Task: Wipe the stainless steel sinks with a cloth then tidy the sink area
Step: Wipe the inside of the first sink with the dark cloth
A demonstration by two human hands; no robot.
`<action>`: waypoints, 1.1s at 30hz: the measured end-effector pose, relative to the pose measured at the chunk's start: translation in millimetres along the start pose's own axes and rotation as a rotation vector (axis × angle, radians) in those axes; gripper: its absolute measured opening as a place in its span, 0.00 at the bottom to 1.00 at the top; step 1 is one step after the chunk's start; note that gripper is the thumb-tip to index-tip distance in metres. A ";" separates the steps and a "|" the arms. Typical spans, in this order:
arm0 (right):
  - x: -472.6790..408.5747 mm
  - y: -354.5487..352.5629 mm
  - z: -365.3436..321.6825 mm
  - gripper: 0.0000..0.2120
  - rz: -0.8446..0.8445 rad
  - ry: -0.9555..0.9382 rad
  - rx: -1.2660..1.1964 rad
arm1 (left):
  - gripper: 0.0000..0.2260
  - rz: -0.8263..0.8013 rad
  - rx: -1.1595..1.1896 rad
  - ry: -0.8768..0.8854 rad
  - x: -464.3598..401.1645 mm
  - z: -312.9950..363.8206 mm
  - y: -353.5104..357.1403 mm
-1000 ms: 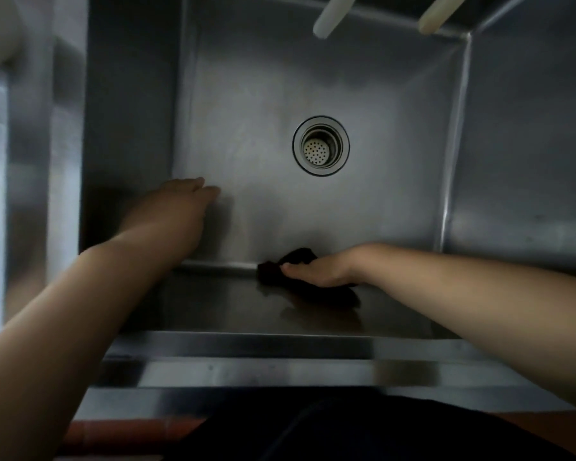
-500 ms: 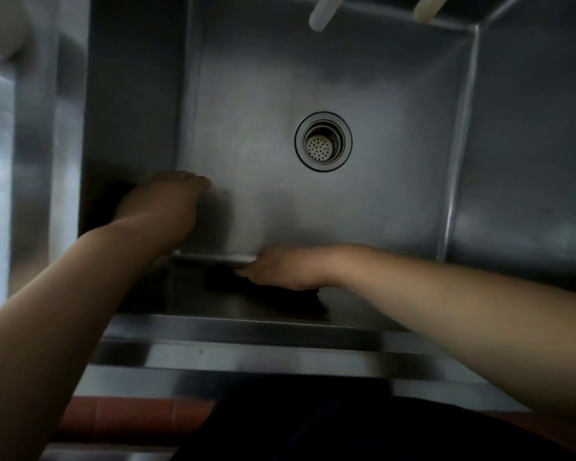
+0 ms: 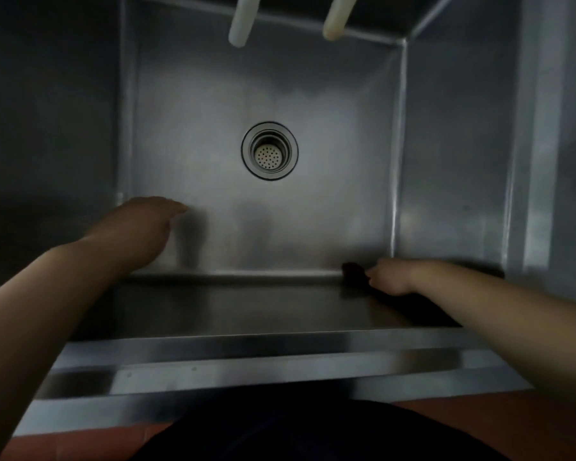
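I look down into a deep stainless steel sink point(image 3: 330, 211) with a round strainer drain point(image 3: 269, 150) in its floor. My right hand point(image 3: 391, 277) grips a dark cloth point(image 3: 352, 270) low on the near wall, close to the near right corner; most of the cloth is hidden under the hand. My left hand point(image 3: 143, 224) lies with straight fingers on the sink floor by the near left corner, holding nothing.
Two pale tube ends point(image 3: 241, 21) point(image 3: 336, 18) hang over the far side of the basin. The sink's steel front rim point(image 3: 246, 347) runs across below my arms. Reddish floor point(image 3: 479, 420) shows beneath it.
My right hand swept the cloth left along the foot of the near wall, then back right to the near right corner. My left hand has barely moved.
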State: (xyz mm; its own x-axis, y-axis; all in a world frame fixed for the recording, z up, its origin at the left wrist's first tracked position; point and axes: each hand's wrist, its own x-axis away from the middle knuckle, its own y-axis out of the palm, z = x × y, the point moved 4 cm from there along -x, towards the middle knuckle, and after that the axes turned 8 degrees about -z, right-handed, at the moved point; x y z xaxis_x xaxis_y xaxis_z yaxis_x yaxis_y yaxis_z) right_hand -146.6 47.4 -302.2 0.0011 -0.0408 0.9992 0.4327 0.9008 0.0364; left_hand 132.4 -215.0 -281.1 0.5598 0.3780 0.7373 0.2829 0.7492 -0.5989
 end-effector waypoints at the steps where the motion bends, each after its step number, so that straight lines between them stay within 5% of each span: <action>1: -2.2 -0.7 -3.2 0.16 0.007 0.015 0.024 | 0.20 -0.005 -0.011 0.009 -2.5 2.1 1.7; 9: -4.6 -3.2 -15.5 0.24 0.029 -0.157 -0.102 | 0.21 -0.040 -0.096 0.020 -21.4 33.6 2.0; 15: -5.4 -7.8 11.2 0.16 0.083 0.197 0.657 | 0.22 -0.038 -0.130 0.043 -42.1 54.9 -2.4; 19: -12.2 -17.5 10.0 0.13 0.120 0.163 0.936 | 0.21 -0.020 -0.118 0.059 -49.0 64.9 -7.4; 25: 1.3 -123.3 33.0 0.14 0.407 0.192 0.899 | 0.20 -0.057 -0.181 0.041 -58.9 77.1 -9.6; 33: 37.7 -296.8 74.9 0.17 0.794 0.455 0.888 | 0.17 -0.077 -0.150 0.062 -76.8 89.9 -0.6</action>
State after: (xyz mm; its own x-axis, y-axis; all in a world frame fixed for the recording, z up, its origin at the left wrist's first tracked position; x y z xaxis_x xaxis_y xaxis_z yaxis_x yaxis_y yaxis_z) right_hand -342.5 -189.1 -273.9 0.3652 0.6546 0.6619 -0.5777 0.7169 -0.3903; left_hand 19.3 -195.6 -309.2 0.5777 0.2848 0.7650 0.4372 0.6835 -0.5846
